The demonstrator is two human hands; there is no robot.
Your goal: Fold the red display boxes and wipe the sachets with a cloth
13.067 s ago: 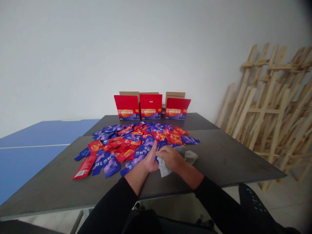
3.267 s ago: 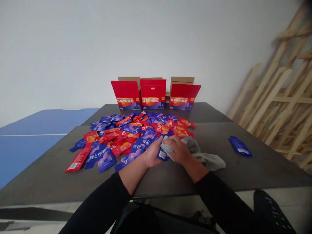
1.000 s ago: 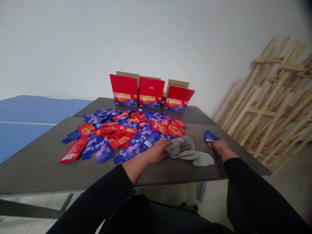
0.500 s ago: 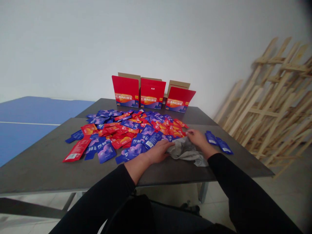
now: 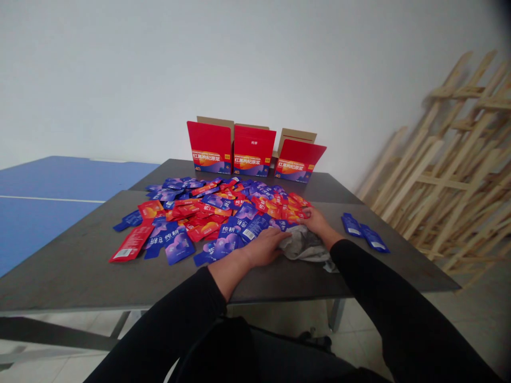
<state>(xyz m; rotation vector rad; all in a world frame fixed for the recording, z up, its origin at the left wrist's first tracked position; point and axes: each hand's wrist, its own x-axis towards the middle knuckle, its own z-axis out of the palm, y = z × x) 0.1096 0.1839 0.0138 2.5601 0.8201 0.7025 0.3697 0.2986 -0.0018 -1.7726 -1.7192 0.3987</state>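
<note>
The left hand is resting against a grey cloth, the right hand is touching a red pouch, their loosely curled fingers hiding any grip.

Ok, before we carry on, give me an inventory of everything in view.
Cartons: three, red with orange-purple printed fronts, flaps up, along the table's far end.
Sachet pile: too many to count, blue-purple and red, mid-table.
Separate sachets: two, blue, right of the pile.
Cloth: one, grey, crumpled, by the hands.
Table: one, dark grey, in front.
Blue surface: one, white line across, far left.
Wooden frames: several, pale, leaning at right.
Wall: one, whitish, behind.
Floor: pale tiles, below.
Left hand: one, bare, at the cloth's left edge.
Right hand: one, bare, at the pile's right edge.
Sleeves: two, black, foreground.
</note>
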